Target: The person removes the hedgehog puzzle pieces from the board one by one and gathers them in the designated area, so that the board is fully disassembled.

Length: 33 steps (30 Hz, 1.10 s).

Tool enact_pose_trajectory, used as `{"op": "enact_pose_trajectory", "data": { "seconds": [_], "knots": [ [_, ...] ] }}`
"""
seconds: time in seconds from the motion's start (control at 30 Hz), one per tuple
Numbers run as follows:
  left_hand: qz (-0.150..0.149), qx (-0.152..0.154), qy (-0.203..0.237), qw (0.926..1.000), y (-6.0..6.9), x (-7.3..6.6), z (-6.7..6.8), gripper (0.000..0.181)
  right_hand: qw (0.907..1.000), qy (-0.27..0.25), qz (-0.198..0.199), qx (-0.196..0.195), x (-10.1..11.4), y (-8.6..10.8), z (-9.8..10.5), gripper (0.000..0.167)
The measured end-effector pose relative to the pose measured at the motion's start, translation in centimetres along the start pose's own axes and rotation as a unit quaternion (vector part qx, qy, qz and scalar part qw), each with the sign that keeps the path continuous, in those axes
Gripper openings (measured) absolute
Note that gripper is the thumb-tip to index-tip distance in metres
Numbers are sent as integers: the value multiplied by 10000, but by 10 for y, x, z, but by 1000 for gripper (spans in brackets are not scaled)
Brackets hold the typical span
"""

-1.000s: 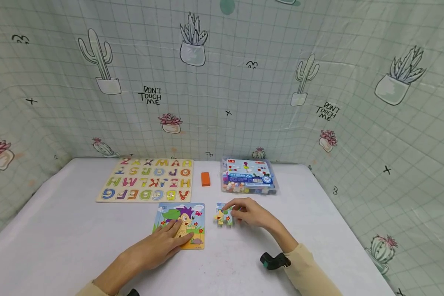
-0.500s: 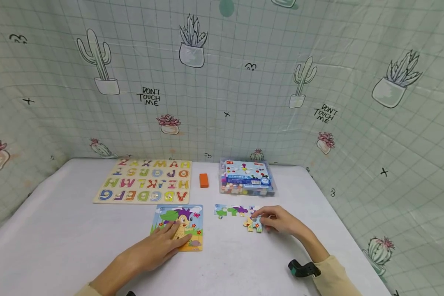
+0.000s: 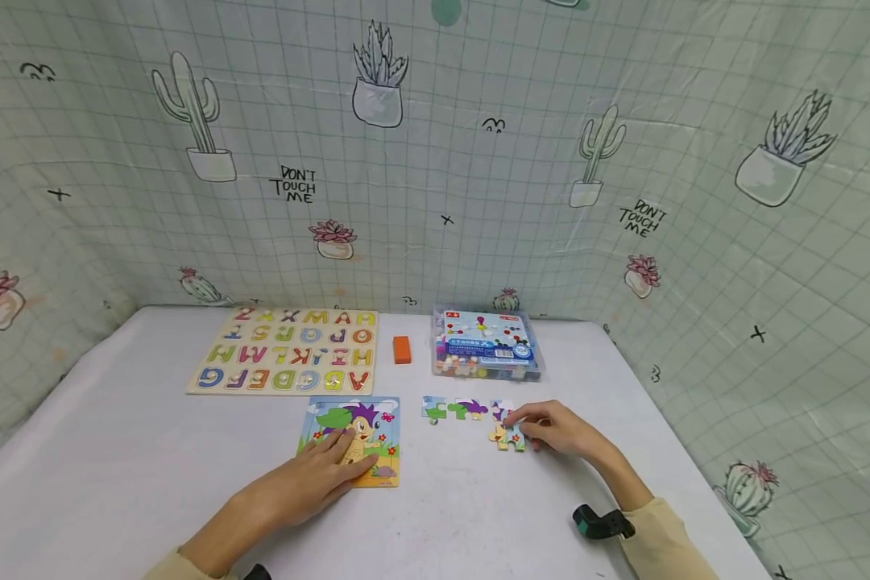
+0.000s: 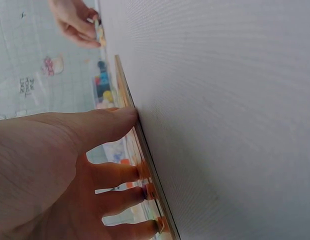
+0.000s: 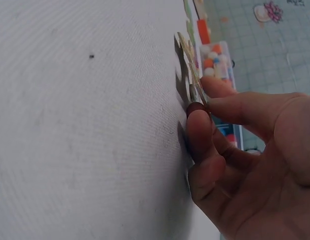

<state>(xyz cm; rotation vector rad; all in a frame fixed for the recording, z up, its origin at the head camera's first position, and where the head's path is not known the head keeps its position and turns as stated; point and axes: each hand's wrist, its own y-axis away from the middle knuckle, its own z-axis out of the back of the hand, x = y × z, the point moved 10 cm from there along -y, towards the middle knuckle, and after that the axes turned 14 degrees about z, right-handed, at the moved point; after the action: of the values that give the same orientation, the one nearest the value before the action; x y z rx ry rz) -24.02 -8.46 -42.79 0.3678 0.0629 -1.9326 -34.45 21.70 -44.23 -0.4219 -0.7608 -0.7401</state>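
My left hand (image 3: 312,483) rests with its fingers spread across a picture puzzle board (image 3: 387,471), which shows a purple-haired cartoon character. In the left wrist view, the thumb (image 4: 110,122) touches the board's edge. Over on the right, my right hand (image 3: 561,428) pinches a puzzle piece (image 3: 506,439) between thumb and fingers. The right wrist view shows this piece (image 5: 187,55) tilted, with a shadow on the table beneath it. Just beyond it lie a blue-and-green piece (image 3: 433,407), a purple-and-green piece (image 3: 470,408) and a piece (image 3: 500,408) partly hidden by the held one.
Behind the puzzle board lies a wooden alphabet board (image 3: 283,354) with colourful letters. To its right are an orange block (image 3: 402,350) and a clear plastic box (image 3: 487,346) with a printed label. A patterned curtain (image 3: 435,161) rises behind the white table (image 3: 435,532).
My right hand has carried the puzzle piece to the right, uncovering the loose pieces in the row, and has then shifted slightly further right. My left hand has stayed on the board.
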Motion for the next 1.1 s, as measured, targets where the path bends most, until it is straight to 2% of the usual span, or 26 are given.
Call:
{"op": "enact_pose_trajectory", "data": {
  "seconds": [0.13,0.43,0.6,0.9,1.1],
  "knots": [
    [-50,-63,-28,10000,0,-1,1,43,9999,127,97,1,5,-1,1,24],
    [23,33,-10,10000,0,-1,-1,43,9977,589,-328,-92,-1,1,7,25],
    [-44,-45,-57,10000,0,-1,1,42,9970,686,-320,-139,2,-3,7,23],
    [117,-36,157,9998,2,6,2,42,9961,860,30,-200,28,-28,-10,21],
    [239,-124,222,9994,4,11,4,42,9967,759,152,-259,45,-50,-27,23]
  ]
}}
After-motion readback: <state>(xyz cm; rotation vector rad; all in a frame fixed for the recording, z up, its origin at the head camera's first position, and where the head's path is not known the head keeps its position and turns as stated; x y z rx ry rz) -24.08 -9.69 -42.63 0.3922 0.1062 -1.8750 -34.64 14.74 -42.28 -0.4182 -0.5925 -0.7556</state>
